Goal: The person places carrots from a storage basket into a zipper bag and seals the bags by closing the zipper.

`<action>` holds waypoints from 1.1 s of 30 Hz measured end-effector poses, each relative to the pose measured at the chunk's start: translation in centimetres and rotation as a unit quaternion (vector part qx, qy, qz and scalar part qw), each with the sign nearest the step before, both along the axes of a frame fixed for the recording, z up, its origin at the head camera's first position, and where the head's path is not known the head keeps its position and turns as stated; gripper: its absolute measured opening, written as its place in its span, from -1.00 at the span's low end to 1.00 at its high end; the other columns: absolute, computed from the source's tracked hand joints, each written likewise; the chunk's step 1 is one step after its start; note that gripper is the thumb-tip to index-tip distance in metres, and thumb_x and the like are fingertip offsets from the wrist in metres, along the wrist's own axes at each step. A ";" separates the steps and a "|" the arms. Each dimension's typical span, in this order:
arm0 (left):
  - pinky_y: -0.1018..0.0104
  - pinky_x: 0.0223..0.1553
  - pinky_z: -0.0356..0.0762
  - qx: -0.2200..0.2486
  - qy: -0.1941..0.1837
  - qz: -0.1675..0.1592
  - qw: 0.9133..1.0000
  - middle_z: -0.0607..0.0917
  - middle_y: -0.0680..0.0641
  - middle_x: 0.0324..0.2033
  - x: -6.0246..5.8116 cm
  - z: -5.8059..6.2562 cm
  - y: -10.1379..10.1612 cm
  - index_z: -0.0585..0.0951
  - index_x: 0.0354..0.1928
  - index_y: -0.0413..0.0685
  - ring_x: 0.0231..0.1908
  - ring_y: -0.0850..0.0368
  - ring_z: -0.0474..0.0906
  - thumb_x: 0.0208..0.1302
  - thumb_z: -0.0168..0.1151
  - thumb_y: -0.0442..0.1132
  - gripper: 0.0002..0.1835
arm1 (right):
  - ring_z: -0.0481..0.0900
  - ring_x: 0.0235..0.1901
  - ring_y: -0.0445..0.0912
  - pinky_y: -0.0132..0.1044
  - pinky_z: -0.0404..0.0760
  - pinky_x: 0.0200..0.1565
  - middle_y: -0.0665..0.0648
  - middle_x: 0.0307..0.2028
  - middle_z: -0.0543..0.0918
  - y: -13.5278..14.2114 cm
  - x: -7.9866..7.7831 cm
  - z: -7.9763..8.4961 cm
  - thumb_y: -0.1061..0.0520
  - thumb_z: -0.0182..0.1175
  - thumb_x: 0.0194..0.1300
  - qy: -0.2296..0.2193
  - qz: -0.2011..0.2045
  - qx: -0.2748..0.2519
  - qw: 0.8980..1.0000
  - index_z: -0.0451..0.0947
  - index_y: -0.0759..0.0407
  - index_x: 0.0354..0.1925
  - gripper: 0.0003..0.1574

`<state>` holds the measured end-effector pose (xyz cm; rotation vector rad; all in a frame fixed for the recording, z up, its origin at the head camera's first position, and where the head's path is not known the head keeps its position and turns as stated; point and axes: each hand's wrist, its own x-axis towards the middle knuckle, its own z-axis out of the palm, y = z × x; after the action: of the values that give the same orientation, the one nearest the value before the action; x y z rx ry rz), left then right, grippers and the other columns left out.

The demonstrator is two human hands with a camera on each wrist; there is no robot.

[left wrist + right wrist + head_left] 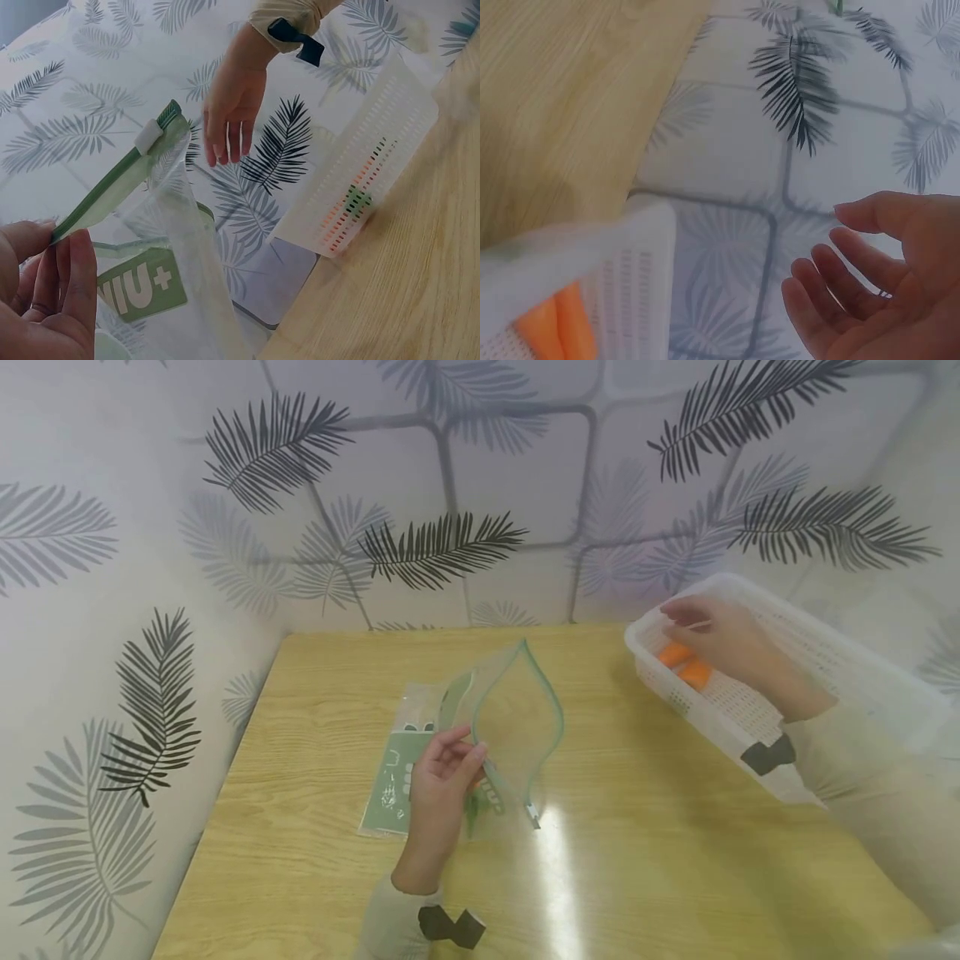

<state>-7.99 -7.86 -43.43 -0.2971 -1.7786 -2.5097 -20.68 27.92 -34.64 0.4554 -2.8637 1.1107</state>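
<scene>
My left hand point(442, 777) pinches the green zip edge of a clear slider bag point(558, 714) between thumb and fingers. The bag's mouth gapes wide, its white slider point(148, 137) at one end of the zip. Green printing with pale letters point(146, 281) shows on its side, and something small, orange and green, shows through near my left fingers. Over the white perforated basket point(637, 647), my right hand point(723, 639) hovers with loosely bent fingers and nothing in it. Smooth orange pieces point(696, 674) lie in the basket's near end, below that hand.
A wooden table point(300, 793) carries everything, its far edge against a wall point(517, 468) covered in leaf print. The basket stands at the right, slanting toward the right sleeve. Red and green colours point(358, 201) show through its slots in the left wrist view.
</scene>
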 end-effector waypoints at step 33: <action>0.19 -0.12 0.53 -0.004 -0.005 0.004 1.000 0.47 -0.10 -0.32 0.1 0.2 0.0 0.35 0.00 -0.30 -0.30 0.11 0.53 0.18 0.13 -0.34 -0.64 | 0.50 -0.17 0.10 -0.01 0.51 -0.14 0.18 -0.18 0.58 6.6 -4.2 -7.6 0.27 0.26 0.01 -0.016 0.191 0.194 0.962 0.55 0.17 -0.15 -0.66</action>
<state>-7.93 -7.82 -43.23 -0.2776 -1.7890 -2.5036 -24.86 34.47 -42.24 1.0543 -3.1062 0.5726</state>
